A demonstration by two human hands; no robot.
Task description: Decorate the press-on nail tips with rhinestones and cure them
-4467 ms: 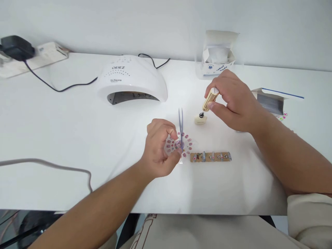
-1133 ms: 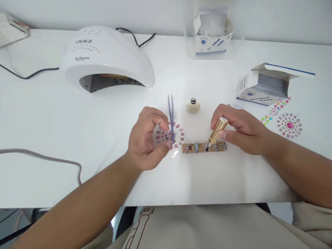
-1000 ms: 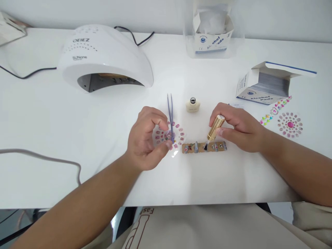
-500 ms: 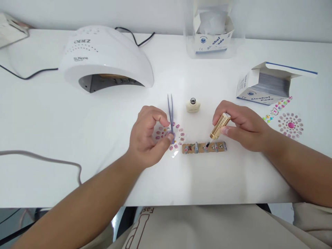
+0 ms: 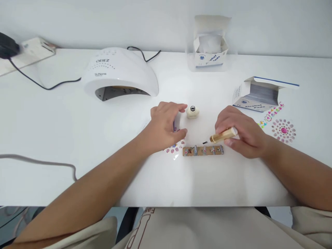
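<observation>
My right hand is closed around a nail polish brush by its gold cap, the dark bristle tip pointing left. Just below that tip lies a brown strip bearing several decorated press-on nails, which the bristles do not touch. My left hand has thumb and fingers spread apart, holding nothing, close to the left of the open cream polish bottle. Partly hidden under that hand are a ring of pink nail gems and the tweezers, of which only a bluish sliver shows.
A white nail lamp stands at the back left with black cables. Behind the bottle is an alcohol pads box in a clear tray. Another open alcohol pads box sits at right, near a round gem sheet. A grey cable crosses the left side.
My left hand has moved right and up from the tweezers toward the bottle, its fingers opening. The brush has lifted off the nails and tilted flatter. The camera view has shifted.
</observation>
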